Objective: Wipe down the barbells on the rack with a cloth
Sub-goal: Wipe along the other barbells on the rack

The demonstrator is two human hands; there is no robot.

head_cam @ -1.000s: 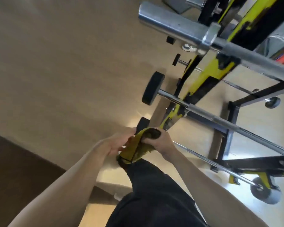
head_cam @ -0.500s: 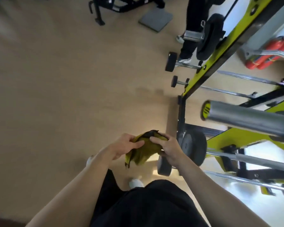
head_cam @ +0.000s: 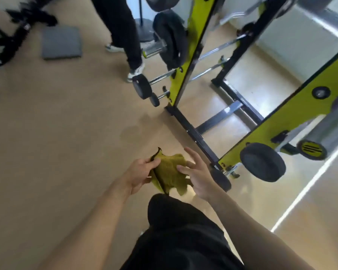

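Observation:
A crumpled yellow-green cloth point(head_cam: 169, 173) with a dark edge hangs in front of me at low centre. My left hand point(head_cam: 140, 173) pinches its left side. My right hand point(head_cam: 196, 172) is beside it with fingers spread, fingertips touching the cloth's right side. The yellow and black rack point(head_cam: 269, 131) stands to the right with several barbells on it. A thick steel bar sleeve point(head_cam: 328, 133) with a yellow end cap sticks out at the right edge, above a black plate point(head_cam: 262, 164). Thinner bars point(head_cam: 160, 76) with small black plates lie on the far upright.
Another person's dark-trousered legs and white shoes point(head_cam: 133, 72) stand by the far end of the rack. A grey mat point(head_cam: 61, 42) and black equipment frames point(head_cam: 18, 30) lie at the upper left. The rack's black base beam point(head_cam: 193, 133) runs across the tan floor near my hands.
The view has swung up and back from the rack's low bars. My right hand has opened its grip and spread its fingers. The cloth has unfolded and now hangs from my left hand.

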